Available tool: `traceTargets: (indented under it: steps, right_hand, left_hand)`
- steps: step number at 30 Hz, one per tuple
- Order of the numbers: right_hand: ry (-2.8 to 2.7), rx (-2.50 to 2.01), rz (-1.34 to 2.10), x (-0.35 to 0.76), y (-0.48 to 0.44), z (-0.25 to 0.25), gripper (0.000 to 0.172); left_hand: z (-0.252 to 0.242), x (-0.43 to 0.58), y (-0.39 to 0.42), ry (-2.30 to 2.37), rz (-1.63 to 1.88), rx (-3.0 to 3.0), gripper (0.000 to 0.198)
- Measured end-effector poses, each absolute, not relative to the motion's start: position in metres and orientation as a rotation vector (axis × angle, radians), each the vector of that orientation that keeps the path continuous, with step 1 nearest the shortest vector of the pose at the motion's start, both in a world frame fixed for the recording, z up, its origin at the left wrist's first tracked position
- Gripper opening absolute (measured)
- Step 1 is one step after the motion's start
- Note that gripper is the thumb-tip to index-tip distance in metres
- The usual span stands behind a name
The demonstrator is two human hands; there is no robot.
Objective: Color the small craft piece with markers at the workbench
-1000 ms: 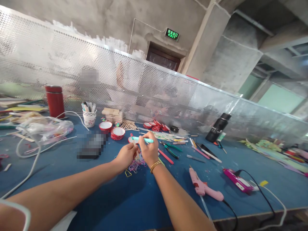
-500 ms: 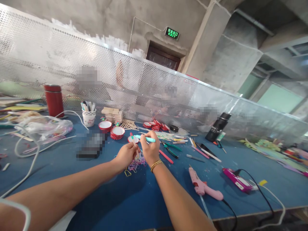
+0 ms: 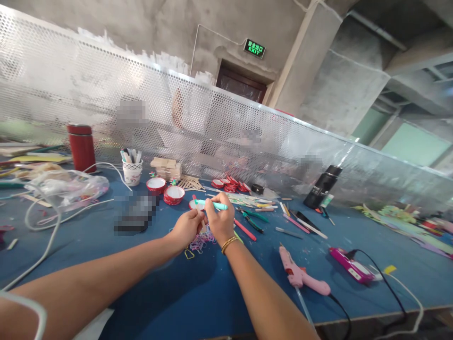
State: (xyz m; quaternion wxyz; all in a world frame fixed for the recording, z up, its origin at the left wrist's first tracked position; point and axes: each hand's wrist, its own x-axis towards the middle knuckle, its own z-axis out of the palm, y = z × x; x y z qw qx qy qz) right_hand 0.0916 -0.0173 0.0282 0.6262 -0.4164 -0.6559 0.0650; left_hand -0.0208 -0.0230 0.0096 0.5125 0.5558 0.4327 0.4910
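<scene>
My left hand [image 3: 187,229] pinches a thin pale craft stick [image 3: 194,199] with a reddish end, held upright and slightly tilted. In my right hand [image 3: 220,219] is a turquoise marker pen [image 3: 218,206], gripped as if writing, its tip touching or very near the stick. A white round piece with a red rim [image 3: 191,205] lies behind the stick, partly covered. Below both hands is a tangle of colourful loops [image 3: 201,243], mostly pink and purple, with one yellow loop [image 3: 189,254] nearer me.
Red-rimmed round pieces [image 3: 173,194], a paper cup of markers [image 3: 132,172] and a blurred dark device [image 3: 138,215] lie left. Pliers [image 3: 250,220], a red marker [image 3: 245,230] and a pink glue gun [image 3: 300,276] are right. A perforated metal screen [image 3: 198,123] borders the table.
Both hands stay almost in place. The marker's tip has shifted slightly left along the stick's upper part, and the whole view has moved a little.
</scene>
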Motion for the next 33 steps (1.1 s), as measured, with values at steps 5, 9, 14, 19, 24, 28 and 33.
traceTargets:
  steps: [5,9,14,19,24,28,33]
  right_hand:
    - [-1.472,-0.952,0.162,0.0922,-0.0165,0.0272,0.02]
    - [-1.516,-0.957,0.148,0.0916,-0.0163,0.0265,0.021]
    - [-1.455,-0.973,0.163,0.0921,-0.0164,0.0266,0.02]
    - [-1.507,-0.98,0.162,0.091,-0.0168,0.0255,0.021]
    - [-1.457,-0.984,0.176,0.0912,-0.0169,0.0253,0.021]
    - [-1.506,-0.972,0.196,0.0912,-0.0175,0.0256,0.021]
    - [-1.453,-0.976,0.163,0.0916,-0.0169,0.0258,0.02]
  left_hand:
    - [0.0101,-0.0203,-0.0244,1.035,1.17,1.348,0.027]
    - [0.0119,-0.0203,-0.0262,1.046,1.177,1.316,0.029]
    - [0.0119,-0.0206,-0.025,1.037,1.149,1.346,0.028]
    - [0.0109,-0.0205,-0.0249,1.043,1.172,1.318,0.033]
    - [0.0124,-0.0212,-0.0275,1.045,1.152,1.332,0.033]
    - [0.0119,-0.021,-0.0267,1.023,1.18,1.305,0.034]
    - [0.0123,-0.0212,-0.0273,1.032,1.155,1.318,0.033]
